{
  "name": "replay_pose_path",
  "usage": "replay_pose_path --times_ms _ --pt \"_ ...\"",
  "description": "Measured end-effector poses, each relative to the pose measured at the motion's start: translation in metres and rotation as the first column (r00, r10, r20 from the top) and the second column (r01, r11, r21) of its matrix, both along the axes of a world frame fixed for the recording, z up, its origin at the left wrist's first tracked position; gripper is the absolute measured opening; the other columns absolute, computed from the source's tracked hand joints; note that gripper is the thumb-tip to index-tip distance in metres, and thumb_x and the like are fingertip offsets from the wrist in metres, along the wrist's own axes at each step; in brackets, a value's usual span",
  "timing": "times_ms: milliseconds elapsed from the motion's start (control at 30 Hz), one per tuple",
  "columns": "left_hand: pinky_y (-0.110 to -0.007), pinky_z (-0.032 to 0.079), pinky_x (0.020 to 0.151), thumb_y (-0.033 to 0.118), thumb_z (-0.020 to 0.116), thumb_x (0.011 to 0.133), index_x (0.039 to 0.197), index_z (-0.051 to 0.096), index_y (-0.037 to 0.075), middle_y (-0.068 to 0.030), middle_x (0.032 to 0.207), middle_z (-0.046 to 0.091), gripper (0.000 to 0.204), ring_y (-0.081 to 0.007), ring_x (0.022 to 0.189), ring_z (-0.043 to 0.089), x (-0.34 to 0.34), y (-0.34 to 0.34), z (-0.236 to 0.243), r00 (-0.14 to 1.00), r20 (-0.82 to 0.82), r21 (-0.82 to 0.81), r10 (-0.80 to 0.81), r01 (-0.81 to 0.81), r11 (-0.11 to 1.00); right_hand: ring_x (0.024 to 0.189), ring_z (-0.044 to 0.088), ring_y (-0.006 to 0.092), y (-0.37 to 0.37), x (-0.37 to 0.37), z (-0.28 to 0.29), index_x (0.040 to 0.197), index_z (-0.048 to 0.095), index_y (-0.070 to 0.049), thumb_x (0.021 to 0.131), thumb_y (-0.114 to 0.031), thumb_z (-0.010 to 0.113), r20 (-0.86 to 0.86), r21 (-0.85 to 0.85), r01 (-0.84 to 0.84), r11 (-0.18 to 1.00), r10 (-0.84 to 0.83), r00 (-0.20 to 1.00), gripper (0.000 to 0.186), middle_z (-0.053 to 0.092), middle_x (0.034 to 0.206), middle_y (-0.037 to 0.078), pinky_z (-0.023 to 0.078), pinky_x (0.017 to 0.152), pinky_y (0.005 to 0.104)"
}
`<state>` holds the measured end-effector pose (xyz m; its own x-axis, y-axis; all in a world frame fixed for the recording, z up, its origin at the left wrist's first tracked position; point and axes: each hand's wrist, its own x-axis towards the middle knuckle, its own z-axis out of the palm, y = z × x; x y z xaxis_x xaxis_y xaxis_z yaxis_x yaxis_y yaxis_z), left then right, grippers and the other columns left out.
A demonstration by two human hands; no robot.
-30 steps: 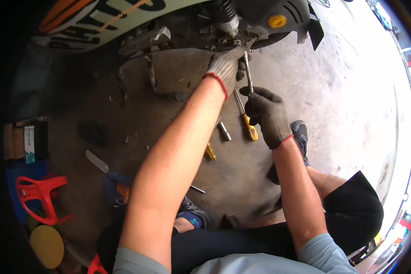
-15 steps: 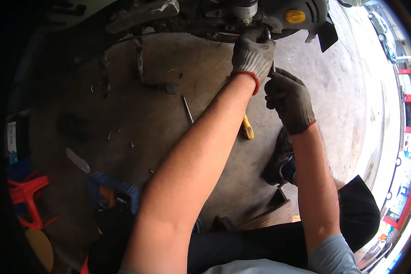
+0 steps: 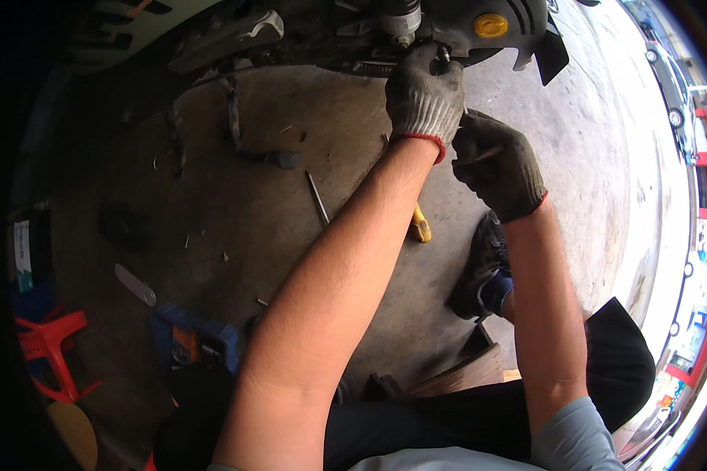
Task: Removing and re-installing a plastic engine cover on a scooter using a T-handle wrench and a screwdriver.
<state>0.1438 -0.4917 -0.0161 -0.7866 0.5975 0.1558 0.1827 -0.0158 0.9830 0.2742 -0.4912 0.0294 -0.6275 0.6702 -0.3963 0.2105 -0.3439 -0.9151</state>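
Both my hands wear grey knitted gloves with red cuffs. My left hand is raised to the underside of a dark motorbike, its fingers closed around the upper end of a slim metal tool that looks like a socket wrench. Lower and to the right, my right hand is closed on the tool's lower end, its shaft showing between the two gloves. The fitting at the tool's tip is hidden by the left glove. An amber reflector sits on the bike's dark panel, just above.
On the concrete floor lie a metal rod and a yellow-handled tool, partly behind my left forearm. A blue tool case and a red plastic stool stand at lower left. My shoe is below the right hand.
The whole view has shifted slightly, so the bike appears further left. My right hand has moved a little to the right relative to the bike; the left stays at the same spot.
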Motion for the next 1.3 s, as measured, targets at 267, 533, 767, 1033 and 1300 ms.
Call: replay_pose_path --times_ms 267,533,767,1033,1300 --pt "-0.035 0.05 0.081 0.025 0.062 0.083 0.107 0.067 0.01 -0.0114 0.1 0.069 0.028 -0.0278 0.088 0.065 -0.001 -0.011 0.01 0.994 -0.042 -0.128 -0.096 0.09 0.988 0.053 0.047 0.0098 0.001 0.005 -0.013 0.107 0.06 0.0 0.092 -0.012 0.048 -0.035 0.218 -0.091 0.972 0.101 0.994 0.023 0.05 0.066 -0.001 0.038 0.049 0.0222" --pt "-0.034 0.05 0.076 0.024 0.059 0.086 0.105 0.064 0.009 -0.0112 0.091 0.067 0.025 -0.0244 0.083 0.064 -0.009 -0.009 -0.004 0.97 -0.211 -0.038 -0.124 0.119 0.992 0.049 0.042 0.0066 -0.001 0.002 -0.016 0.119 0.059 0.0 0.091 -0.006 0.05 -0.222 -0.234 0.041 0.971 -0.094 0.97 0.031 0.048 0.064 -0.005 0.034 0.045 0.022" --pt "-0.032 0.05 0.074 0.022 0.059 0.087 0.107 0.062 0.008 -0.0091 0.089 0.066 0.024 -0.0216 0.079 0.062 -0.012 -0.009 -0.008 0.965 -0.164 -0.011 -0.204 0.205 0.979 0.054 0.044 0.0049 0.004 0.006 -0.018 0.113 0.063 0.0 0.088 -0.002 0.052 -0.18 -0.041 0.001 0.999 -0.009 0.984 0.028 0.046 0.067 -0.005 0.035 0.047 0.0203" --pt "-0.039 0.047 0.09 0.023 0.056 0.088 0.116 0.062 0.011 -0.0151 0.113 0.064 0.031 -0.0329 0.105 0.06 -0.009 -0.012 -0.001 0.954 -0.298 -0.143 0.016 -0.062 0.988 0.053 0.047 0.0082 0.006 -0.001 -0.016 0.106 0.064 0.001 0.089 -0.01 0.054 -0.044 0.066 0.066 0.996 -0.063 0.997 0.022 0.052 0.067 -0.001 0.038 0.047 0.0224" --pt "-0.045 0.047 0.092 0.021 0.052 0.087 0.134 0.044 0.021 -0.0193 0.126 0.055 0.048 -0.0388 0.112 0.055 -0.028 -0.004 -0.01 0.902 -0.379 -0.213 -0.207 0.133 0.968 0.056 0.047 0.0088 -0.009 -0.009 -0.014 0.104 0.063 0.002 0.089 -0.008 0.052 -0.19 -0.197 0.129 0.972 -0.167 0.968 0.021 0.05 0.066 0.0 0.036 0.049 0.0226"
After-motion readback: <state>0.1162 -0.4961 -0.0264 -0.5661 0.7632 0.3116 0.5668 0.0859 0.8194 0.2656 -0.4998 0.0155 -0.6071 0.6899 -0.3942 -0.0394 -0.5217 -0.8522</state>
